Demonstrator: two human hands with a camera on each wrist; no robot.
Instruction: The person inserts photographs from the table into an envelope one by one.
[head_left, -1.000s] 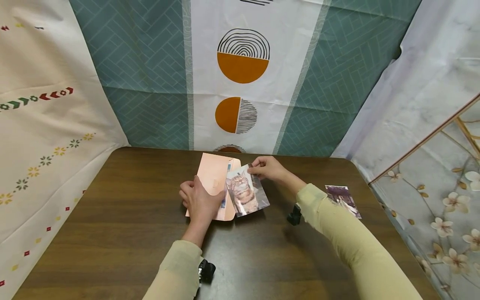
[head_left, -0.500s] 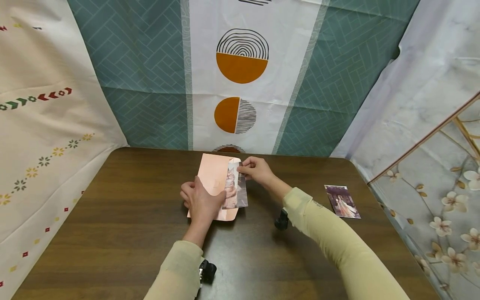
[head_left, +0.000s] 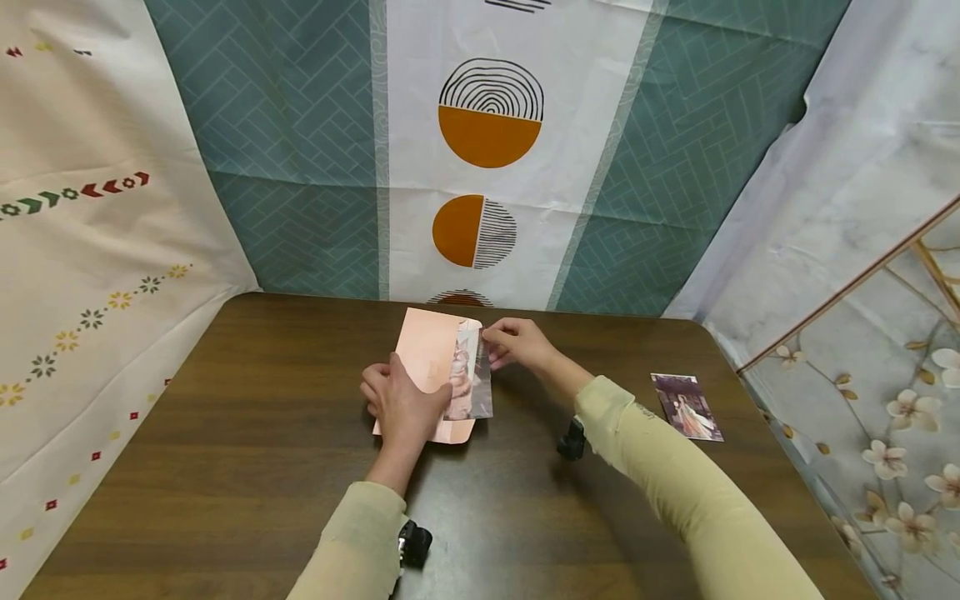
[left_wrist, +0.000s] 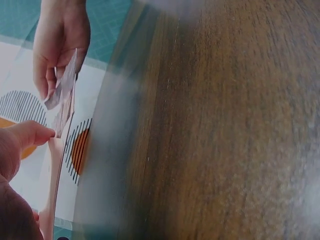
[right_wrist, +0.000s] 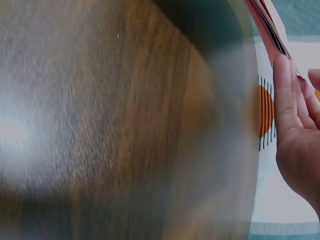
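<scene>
In the head view, a pink envelope (head_left: 424,343) stands out on the brown table, its open side facing right. My left hand (head_left: 405,404) grips it, thumb across the front and fingers at its left edge. A photo of a cat (head_left: 461,382) sits partly inside the envelope, its left part hidden by the front panel. My right hand (head_left: 522,345) touches the photo's upper right edge. The right wrist view shows fingers (right_wrist: 285,95) fairly straight, with the thumb side apart. Seen edge-on in the left wrist view, the photo (left_wrist: 65,85) bends slightly above the envelope (left_wrist: 54,180).
Another photo (head_left: 687,407), with a figure in a long dress, lies on the table (head_left: 300,500) to the right. Patterned cloths (head_left: 300,167) hang behind the table and along both sides.
My right hand has carried the cat photo left, and its left part is now behind the envelope's front. The right fingers have spread from their pinch. My left hand stays in place.
</scene>
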